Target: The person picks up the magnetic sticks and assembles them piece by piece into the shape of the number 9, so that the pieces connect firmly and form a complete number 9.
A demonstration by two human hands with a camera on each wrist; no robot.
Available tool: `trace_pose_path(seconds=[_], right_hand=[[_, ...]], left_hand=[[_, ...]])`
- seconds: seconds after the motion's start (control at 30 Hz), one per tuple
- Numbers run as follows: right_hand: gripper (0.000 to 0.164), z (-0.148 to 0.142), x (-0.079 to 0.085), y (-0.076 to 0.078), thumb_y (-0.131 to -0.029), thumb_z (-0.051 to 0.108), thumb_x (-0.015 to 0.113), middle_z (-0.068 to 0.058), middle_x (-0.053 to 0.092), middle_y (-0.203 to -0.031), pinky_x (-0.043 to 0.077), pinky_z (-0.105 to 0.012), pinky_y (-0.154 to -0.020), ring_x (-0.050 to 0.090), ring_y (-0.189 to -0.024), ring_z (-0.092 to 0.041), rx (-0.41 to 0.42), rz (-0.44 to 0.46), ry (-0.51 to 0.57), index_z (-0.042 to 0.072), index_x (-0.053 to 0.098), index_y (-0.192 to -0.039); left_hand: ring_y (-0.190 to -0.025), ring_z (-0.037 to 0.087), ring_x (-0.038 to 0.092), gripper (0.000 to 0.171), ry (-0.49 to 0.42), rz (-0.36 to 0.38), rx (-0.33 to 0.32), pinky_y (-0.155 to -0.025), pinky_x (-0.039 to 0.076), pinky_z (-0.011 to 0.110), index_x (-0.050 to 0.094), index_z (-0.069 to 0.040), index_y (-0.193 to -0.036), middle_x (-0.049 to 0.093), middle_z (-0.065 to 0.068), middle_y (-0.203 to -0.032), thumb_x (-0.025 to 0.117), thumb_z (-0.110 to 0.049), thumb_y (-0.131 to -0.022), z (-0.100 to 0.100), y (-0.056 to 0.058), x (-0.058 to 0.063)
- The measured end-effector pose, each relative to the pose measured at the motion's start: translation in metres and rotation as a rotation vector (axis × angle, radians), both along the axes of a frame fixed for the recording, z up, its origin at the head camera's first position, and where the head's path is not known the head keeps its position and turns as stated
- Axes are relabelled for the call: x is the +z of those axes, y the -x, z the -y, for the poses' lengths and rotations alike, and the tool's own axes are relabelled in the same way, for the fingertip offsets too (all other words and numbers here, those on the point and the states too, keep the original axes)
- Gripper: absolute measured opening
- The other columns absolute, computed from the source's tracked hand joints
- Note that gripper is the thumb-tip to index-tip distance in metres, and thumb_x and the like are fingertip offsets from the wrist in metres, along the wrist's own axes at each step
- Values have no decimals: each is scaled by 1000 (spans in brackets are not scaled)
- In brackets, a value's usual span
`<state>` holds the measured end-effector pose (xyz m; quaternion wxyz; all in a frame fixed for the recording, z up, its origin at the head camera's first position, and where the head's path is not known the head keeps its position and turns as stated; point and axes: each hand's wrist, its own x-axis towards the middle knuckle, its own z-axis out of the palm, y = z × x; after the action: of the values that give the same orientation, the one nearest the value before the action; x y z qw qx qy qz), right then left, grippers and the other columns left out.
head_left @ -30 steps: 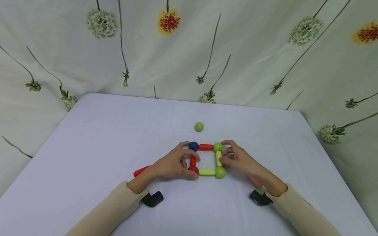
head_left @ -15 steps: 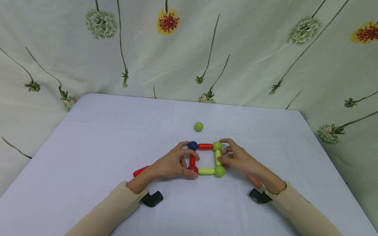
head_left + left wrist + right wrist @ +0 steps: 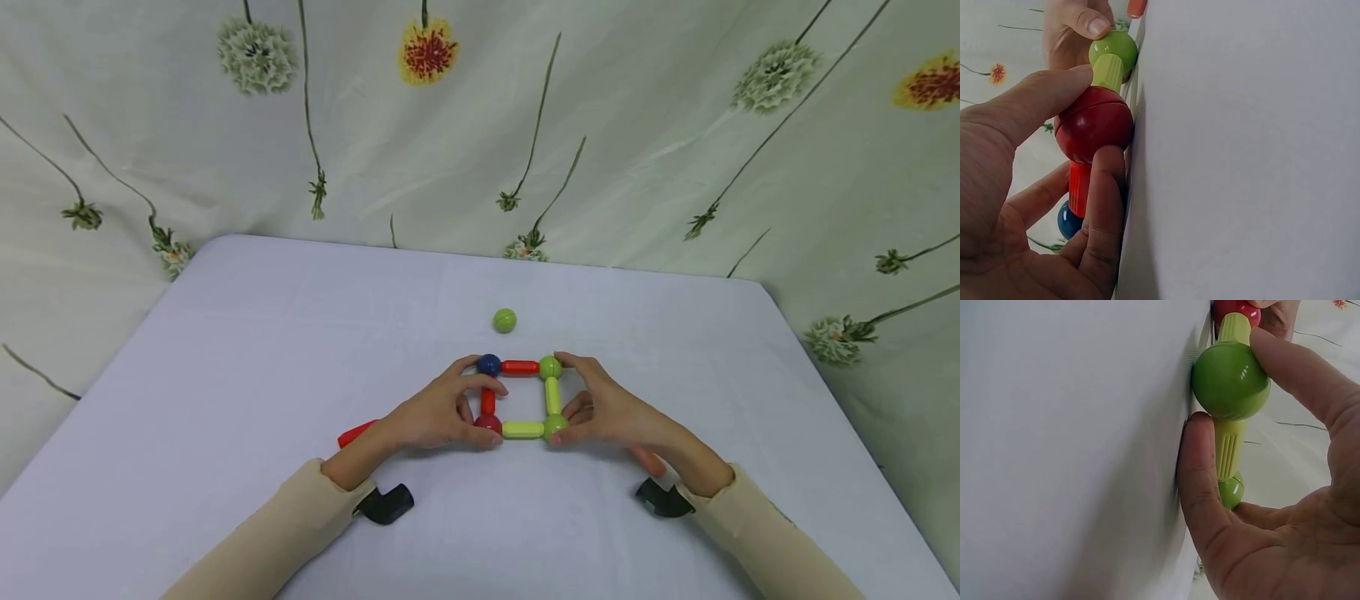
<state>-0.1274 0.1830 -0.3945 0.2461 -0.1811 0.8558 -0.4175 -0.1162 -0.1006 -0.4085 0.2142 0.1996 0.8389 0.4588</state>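
A square of building rods and balls lies on the table between both hands. Its corners are a blue ball [image 3: 489,365], a far green ball [image 3: 551,367], a near green ball [image 3: 555,423] and a red ball [image 3: 488,424]. Red rods [image 3: 520,367] form the far and left sides, yellow-green rods [image 3: 522,430] the near and right sides. My left hand [image 3: 431,412] grips the left side, thumb and a finger on the red ball [image 3: 1094,128]. Curled round the right side, my right hand [image 3: 615,408] has its thumb on the near green ball [image 3: 1232,381] and index finger at the far one.
A loose green ball [image 3: 505,321] sits beyond the square. One red rod [image 3: 356,434] lies by the left wrist, and an orange-red rod [image 3: 647,460] shows beside the right wrist. Behind the table's far edge hangs a flowered cloth [image 3: 645,108].
The right thumb has shifted from the yellow-green side rod to the near green ball. The whole square has slid slightly away from the person. The left hand keeps its grip.
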Motion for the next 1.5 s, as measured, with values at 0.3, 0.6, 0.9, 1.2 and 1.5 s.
trace_pose_path(seconds=[0.3,0.6,0.9,1.2,1.5], right_hand=[[112,1,0,0,-75,21,90,-14,22,-153,55,-24,-82,65,-96,-17,0,0,15,14,16,-159],[105,-12,10,-8,-77,25,88,-13,24,-156,55,-32,-86,66,-101,-17,7,-33,9,15,22,-158],[59,-46,23,-22,-84,25,82,-9,58,-132,53,-29,-83,62,-99,-23,49,-163,3,17,58,-137],[43,-83,11,-37,-92,24,74,-5,61,-127,51,-26,-85,59,-93,-12,57,-219,-44,19,62,-133],[49,-99,9,-46,-93,26,73,-7,56,-131,51,-24,-84,57,-94,-13,68,-201,-52,19,57,-138]], left_hand=[[-73,13,68,72,-32,62,-4,-72,51,25,52,-19,-142,14,11,-164,86,-25,-79,4,2,1],[-72,13,68,72,-64,91,-14,-74,50,24,51,-18,-142,12,11,-165,86,-20,-79,5,3,0],[-71,13,68,72,-54,95,9,-72,49,25,52,-18,-141,15,10,-164,87,-21,-78,5,4,0],[-71,13,67,70,-57,102,4,-73,49,27,52,-17,-140,11,13,-165,86,-20,-79,4,4,-1],[-71,13,67,70,-60,101,9,-72,49,27,53,-16,-140,13,13,-165,86,-21,-79,4,3,0]])
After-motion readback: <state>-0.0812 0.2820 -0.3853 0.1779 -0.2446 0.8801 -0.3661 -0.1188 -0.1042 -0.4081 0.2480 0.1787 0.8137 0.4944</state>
